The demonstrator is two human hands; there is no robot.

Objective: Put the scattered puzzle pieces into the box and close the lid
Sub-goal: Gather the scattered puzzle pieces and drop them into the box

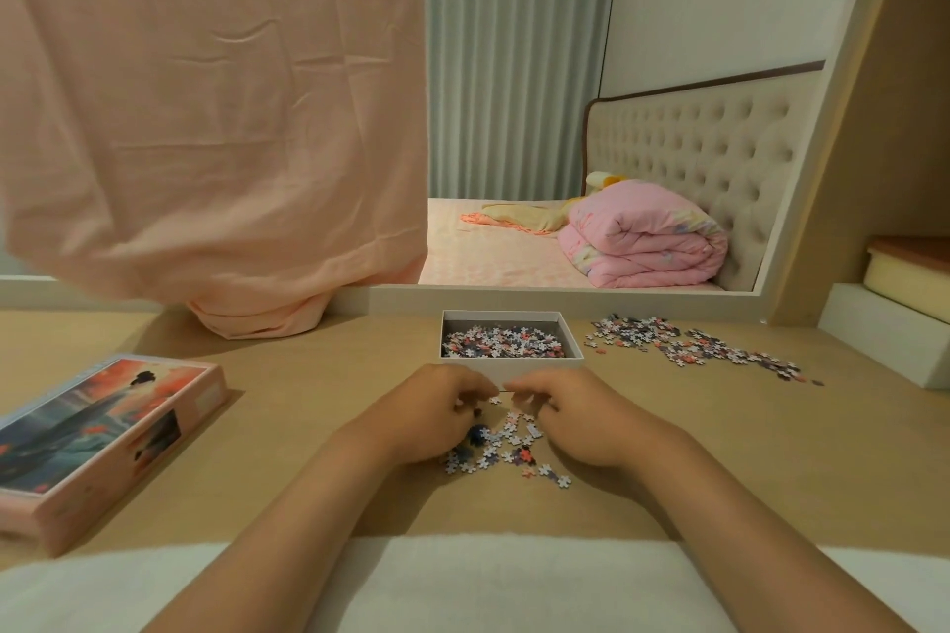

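Note:
A white open box stands on the tan table, partly filled with puzzle pieces. Just in front of it lies a small pile of loose puzzle pieces. My left hand and my right hand sit on either side of this pile, fingers curled inward and almost meeting above it, gathering pieces. Whether each hand holds pieces is hidden by the fingers. A second spread of puzzle pieces lies to the right of the box. The pink picture lid lies at the left of the table.
A peach cloth hangs over the table's far left and bunches on it. A white ledge runs behind the box. White blocks stand at the right edge. A white padded edge runs along the front.

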